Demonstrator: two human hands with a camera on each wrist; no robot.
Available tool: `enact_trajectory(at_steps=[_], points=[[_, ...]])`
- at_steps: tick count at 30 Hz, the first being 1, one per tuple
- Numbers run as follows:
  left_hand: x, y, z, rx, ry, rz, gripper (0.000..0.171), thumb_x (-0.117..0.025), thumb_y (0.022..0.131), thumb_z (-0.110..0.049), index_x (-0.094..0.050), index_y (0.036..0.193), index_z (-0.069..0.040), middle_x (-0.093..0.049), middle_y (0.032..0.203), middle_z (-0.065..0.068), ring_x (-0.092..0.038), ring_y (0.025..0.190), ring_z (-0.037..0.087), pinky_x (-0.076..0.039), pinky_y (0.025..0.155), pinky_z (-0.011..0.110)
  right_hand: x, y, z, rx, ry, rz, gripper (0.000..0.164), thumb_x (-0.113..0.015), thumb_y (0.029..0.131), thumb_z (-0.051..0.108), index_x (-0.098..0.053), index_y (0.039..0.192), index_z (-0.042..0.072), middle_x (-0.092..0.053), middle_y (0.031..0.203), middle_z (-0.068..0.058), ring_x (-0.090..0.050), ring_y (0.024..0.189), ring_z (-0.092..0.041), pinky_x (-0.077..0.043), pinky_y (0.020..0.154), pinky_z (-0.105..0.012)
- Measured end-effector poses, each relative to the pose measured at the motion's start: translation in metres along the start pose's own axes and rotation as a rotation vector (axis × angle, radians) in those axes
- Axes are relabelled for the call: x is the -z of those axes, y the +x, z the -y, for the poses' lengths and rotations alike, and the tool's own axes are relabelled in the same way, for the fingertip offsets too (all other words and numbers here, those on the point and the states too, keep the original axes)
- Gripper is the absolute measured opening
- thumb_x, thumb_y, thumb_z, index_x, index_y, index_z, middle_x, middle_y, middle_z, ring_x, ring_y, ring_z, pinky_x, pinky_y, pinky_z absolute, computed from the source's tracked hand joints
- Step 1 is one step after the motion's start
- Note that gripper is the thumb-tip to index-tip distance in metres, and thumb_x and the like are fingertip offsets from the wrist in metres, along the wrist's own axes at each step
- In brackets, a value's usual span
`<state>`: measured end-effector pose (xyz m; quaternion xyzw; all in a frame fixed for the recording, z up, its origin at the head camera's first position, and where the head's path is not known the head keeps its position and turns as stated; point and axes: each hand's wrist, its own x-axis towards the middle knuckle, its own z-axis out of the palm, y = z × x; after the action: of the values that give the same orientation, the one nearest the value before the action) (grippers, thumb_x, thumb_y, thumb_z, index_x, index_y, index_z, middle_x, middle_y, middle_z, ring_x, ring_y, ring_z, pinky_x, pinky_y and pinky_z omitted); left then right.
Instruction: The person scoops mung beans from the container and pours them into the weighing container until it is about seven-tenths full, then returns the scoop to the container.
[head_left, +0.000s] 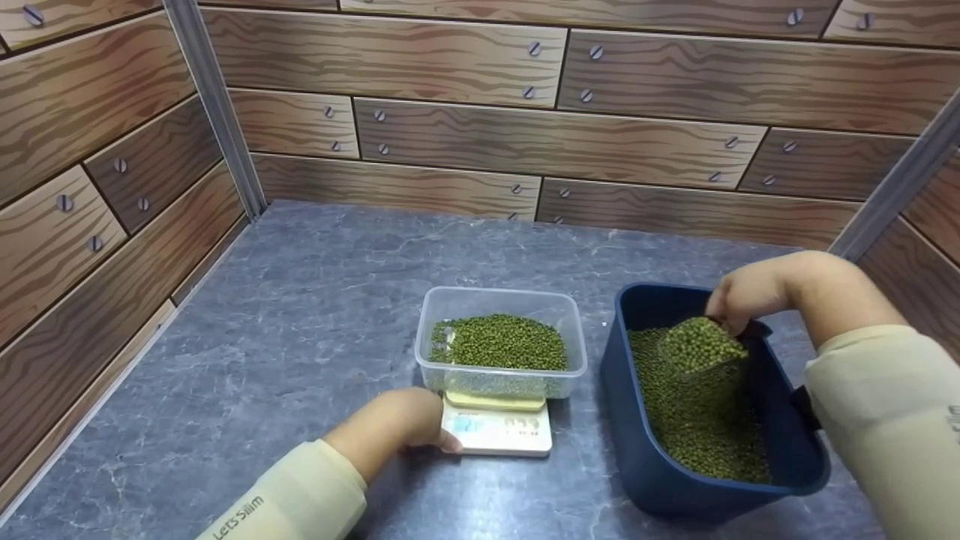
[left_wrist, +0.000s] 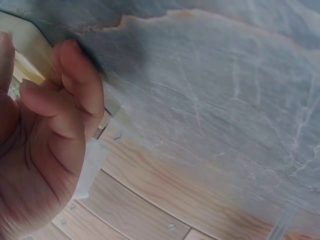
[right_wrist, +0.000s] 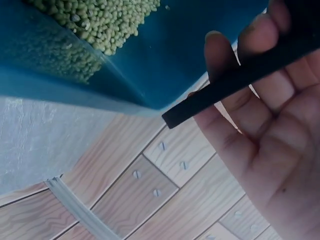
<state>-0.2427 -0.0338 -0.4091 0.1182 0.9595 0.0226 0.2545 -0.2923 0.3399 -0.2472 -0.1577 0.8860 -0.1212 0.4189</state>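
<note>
Gripping the full scoop [head_left: 701, 351] in the right hand [head_left: 752, 289] over the bin [head_left: 628, 435], right of the box [head_left: 501, 301], with the left hand [head_left: 405, 416] touching the scale [head_left: 495, 442], too hidden to call gripping or not.

Booth: plank-print walls [head_left: 450, 131], marbled tabletop [head_left: 322, 292]

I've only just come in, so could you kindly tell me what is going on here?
A person's right hand holds a dark-handled scoop heaped with small green beans within the opening of a blue bin, which holds more of them. The left hand is at the left edge of a white scale; whether it grips it is unclear. On the scale sits a clear container, partly filled with the same beans.
</note>
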Motion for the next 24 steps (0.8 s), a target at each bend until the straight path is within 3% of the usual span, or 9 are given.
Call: enact_trajectory(at_steps=[5,15,24], points=[[0.0,0.0,0.0,-0.011,0.011,-0.002,0.063,-0.066,0.07,-0.058,-0.063,0.089,0.002,-0.062,0.084,0.01,-0.059,0.085,0.027,-0.045,0.091,0.043,0.002,-0.005,-0.012,-0.036,0.136,-0.022,0.029,-0.043,0.072,-0.009,-0.03,0.057,0.012,-0.036,0.053,0.004,-0.037,0.048,-0.009,-0.035,0.054,-0.021],[0.0,0.001,0.0,0.005,-0.006,0.006,0.069,-0.066,0.07,-0.058,-0.062,0.099,0.004,-0.064,0.095,0.013,-0.058,0.098,0.03,-0.042,0.095,0.044,0.004,-0.005,-0.034,-0.09,0.349,-0.099,0.032,-0.042,0.074,-0.008,-0.029,0.057,0.015,-0.03,0.055,0.005,-0.034,0.051,-0.008,-0.036,0.056,-0.019],[0.001,0.001,0.0,0.006,-0.004,0.005,0.07,-0.067,0.07,-0.058,-0.061,0.101,0.004,-0.063,0.098,0.014,-0.058,0.1,0.031,-0.041,0.095,0.045,0.002,-0.005,-0.042,-0.118,0.382,-0.106,0.033,-0.043,0.077,-0.007,-0.031,0.057,0.016,-0.031,0.055,0.006,-0.034,0.051,-0.007,-0.039,0.057,-0.019]])
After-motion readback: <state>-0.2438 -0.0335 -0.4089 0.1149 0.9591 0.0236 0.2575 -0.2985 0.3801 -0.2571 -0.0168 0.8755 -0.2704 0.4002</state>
